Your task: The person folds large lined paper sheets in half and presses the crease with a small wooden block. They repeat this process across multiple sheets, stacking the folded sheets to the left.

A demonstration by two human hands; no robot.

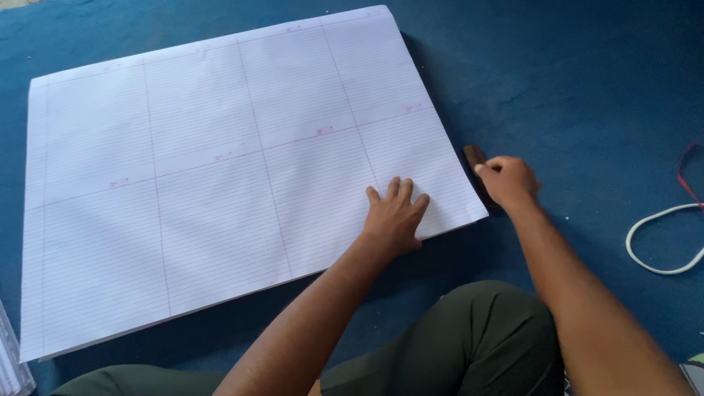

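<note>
Head view shows my right hand (507,180) curled tight around a small brown block (474,160) just past the big lined paper's (220,183) right edge. It runs along that edge. My left hand (396,214) lies flat, fingers spread, on the paper's near corner, on the blue floor (572,88).

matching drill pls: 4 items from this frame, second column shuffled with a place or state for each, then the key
Items:
1. left hand
2. right hand
3. white cord
4. ruled paper sheet

Places or states:
A. looped on the blue carpet at far right
B. spread flat over the carpet, printed with pink grid lines
C. pressed palm down near the sheet's right corner
D. closed around a dark brown block at the sheet's right edge

Pairs: 1-C, 2-D, 3-A, 4-B
</note>
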